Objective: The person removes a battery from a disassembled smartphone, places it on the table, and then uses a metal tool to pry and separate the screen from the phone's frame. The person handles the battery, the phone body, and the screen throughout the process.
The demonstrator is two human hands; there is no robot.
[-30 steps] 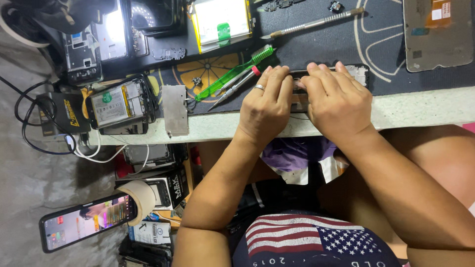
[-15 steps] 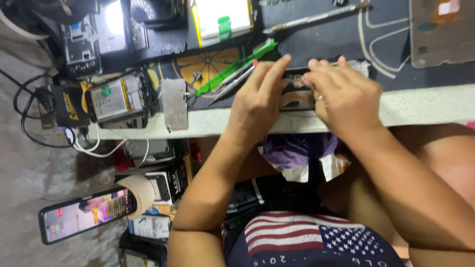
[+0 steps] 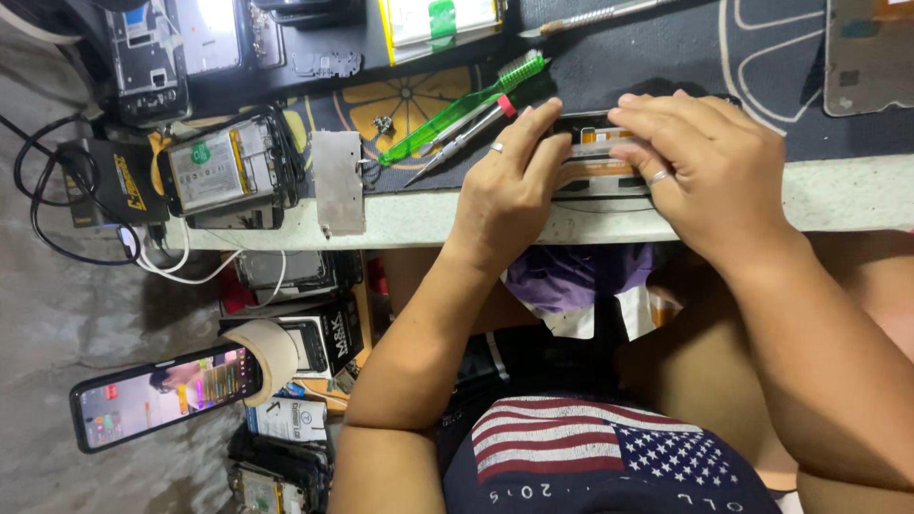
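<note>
Head view, left hand: the left hand (image 3: pixel 509 186) is resting on the near edge of the dark work mat (image 3: pixel 762 57), its fingers curling down and pressing on the left end of an opened phone (image 3: pixel 595 157); a ring is showing on one finger.
Head view, right hand: the right hand (image 3: pixel 709 162) is lying over the right part of the phone, fingers bent and bearing down on its top; whether they are gripping it cannot be told.
Phone: it is lying flat at the bench edge, between and under both hands, mostly hidden.
Tools: a green toothbrush (image 3: pixel 462 105) and a red-tipped screwdriver (image 3: pixel 457 148) are lying just left of the left hand.
Left of bench: another opened phone with its battery showing (image 3: pixel 224 171) is sitting beside a small metal plate (image 3: pixel 338 181).
Below the bench: a lit phone (image 3: pixel 162 395) is lying well apart from the hands.
</note>
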